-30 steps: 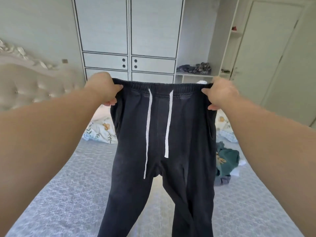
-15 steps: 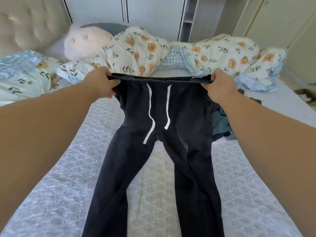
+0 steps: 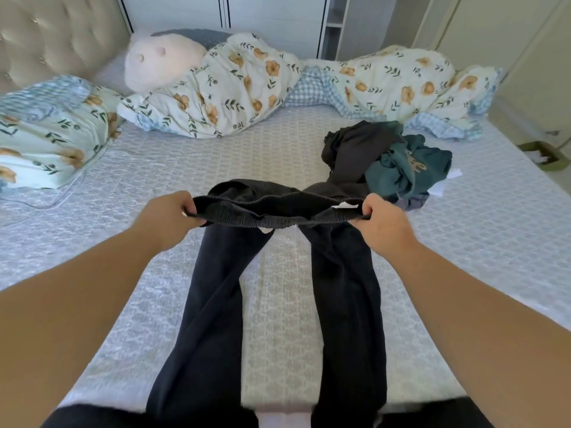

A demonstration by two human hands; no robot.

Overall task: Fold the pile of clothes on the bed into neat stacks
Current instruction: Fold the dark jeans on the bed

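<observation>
Black drawstring trousers [image 3: 346, 291] lie stretched toward me on the bed [image 3: 154, 168], both legs spread apart on the mattress and running off its near edge. My left hand [image 3: 167, 216] grips the left end of the elastic waistband and my right hand [image 3: 384, 225] grips the right end, holding it just above the bed. Behind my right hand sits the pile of clothes [image 3: 386, 162]: a dark garment and a crumpled teal one with gold lettering.
A floral duvet [image 3: 241, 88] is bunched across the far side of the bed, with a pink plush toy [image 3: 160, 61] and a floral pillow [image 3: 46, 131] at the left. Wardrobe doors stand behind. A small box [image 3: 545, 154] sits on the floor at right.
The trousers came down from hanging upright in the air to lying on the bed, the waistband lowered and pulled toward me. My view tilted down from the wardrobe to the mattress.
</observation>
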